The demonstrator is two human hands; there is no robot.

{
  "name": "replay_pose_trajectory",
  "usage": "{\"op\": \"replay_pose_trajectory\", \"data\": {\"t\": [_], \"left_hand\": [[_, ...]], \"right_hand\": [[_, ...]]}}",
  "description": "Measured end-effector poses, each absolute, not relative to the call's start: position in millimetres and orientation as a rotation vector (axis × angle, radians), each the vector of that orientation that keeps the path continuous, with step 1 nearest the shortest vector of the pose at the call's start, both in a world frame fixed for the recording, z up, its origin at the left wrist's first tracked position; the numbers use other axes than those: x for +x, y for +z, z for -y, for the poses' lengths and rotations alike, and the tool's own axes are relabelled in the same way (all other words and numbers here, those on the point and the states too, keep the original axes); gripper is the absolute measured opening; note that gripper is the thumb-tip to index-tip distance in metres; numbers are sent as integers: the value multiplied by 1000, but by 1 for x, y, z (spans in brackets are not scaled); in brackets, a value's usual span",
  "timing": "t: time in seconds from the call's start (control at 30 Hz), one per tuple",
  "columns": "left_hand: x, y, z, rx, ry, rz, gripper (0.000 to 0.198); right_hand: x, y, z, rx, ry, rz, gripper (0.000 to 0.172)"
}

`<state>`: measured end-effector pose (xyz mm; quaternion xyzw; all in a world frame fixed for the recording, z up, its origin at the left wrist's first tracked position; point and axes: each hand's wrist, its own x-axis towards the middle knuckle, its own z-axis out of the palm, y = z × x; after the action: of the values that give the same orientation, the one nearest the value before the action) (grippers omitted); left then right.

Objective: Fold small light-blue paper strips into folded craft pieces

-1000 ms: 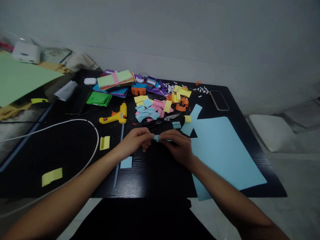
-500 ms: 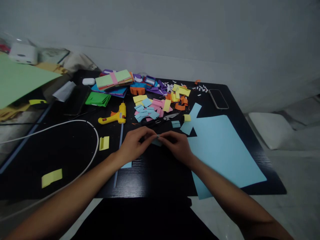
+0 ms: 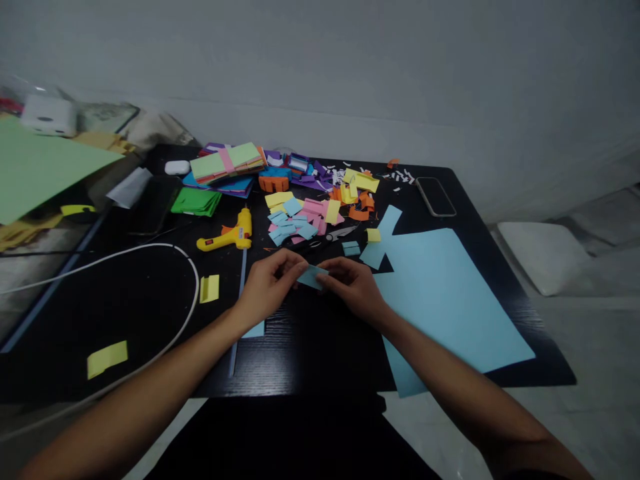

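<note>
Between my two hands is a small piece of light blue paper (image 3: 311,276), held above the dark table. My left hand (image 3: 270,279) pinches its left end between thumb and fingers. At the right end, my right hand (image 3: 351,283) grips it the same way. Just beyond my hands lie scissors (image 3: 341,233), partly hidden, beside a pile of small folded blue papers (image 3: 285,229) and pink papers (image 3: 316,212). A folded blue piece (image 3: 351,249) rests past my right hand. Another blue paper (image 3: 254,330) shows partly under my left forearm.
A large blue sheet (image 3: 445,300) covers the table's right side, with a phone (image 3: 436,197) behind it. A yellow glue gun (image 3: 227,235) lies left of the scissors. A white cable (image 3: 193,293) loops across the left. Bundled coloured papers (image 3: 227,163) sit at the back.
The small blue paper has turned so that its flat face shows more between my fingers. Both hands stay in nearly the same place, still gripping it.
</note>
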<state>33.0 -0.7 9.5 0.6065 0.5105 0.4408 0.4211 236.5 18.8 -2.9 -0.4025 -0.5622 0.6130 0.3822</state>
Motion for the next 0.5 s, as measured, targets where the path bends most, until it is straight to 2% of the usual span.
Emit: {"op": "replay_pose_trajectory", "data": {"t": [0.2,0.5], "left_hand": [[33,10,-2,1425,1117,-1275,19],[35,11,-1,1384,1093,-1227,19]], "right_hand": [[236,-2,-20,-1007,1647,1284,28],[235,-3,-18,-1073,1556,1301,31]]}}
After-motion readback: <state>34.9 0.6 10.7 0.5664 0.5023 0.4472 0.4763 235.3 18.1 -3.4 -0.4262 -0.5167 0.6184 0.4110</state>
